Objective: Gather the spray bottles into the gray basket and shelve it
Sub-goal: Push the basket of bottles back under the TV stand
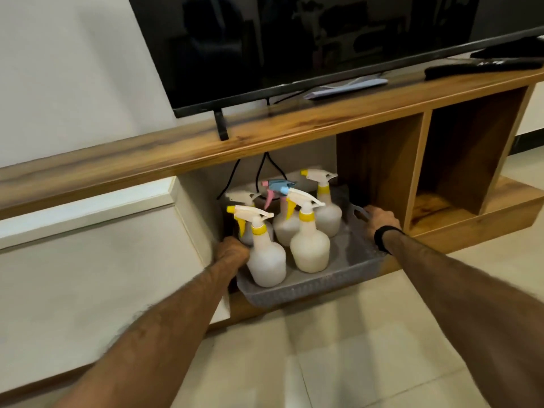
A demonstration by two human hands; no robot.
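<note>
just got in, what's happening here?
A person holds the gray basket at both ends, left hand and right hand, at the mouth of the TV stand's lower left compartment. Five spray bottles stand upright inside it, including one with a blue-and-pink trigger. The basket's front end juts over the floor, so shelving isn't finished.
</note>
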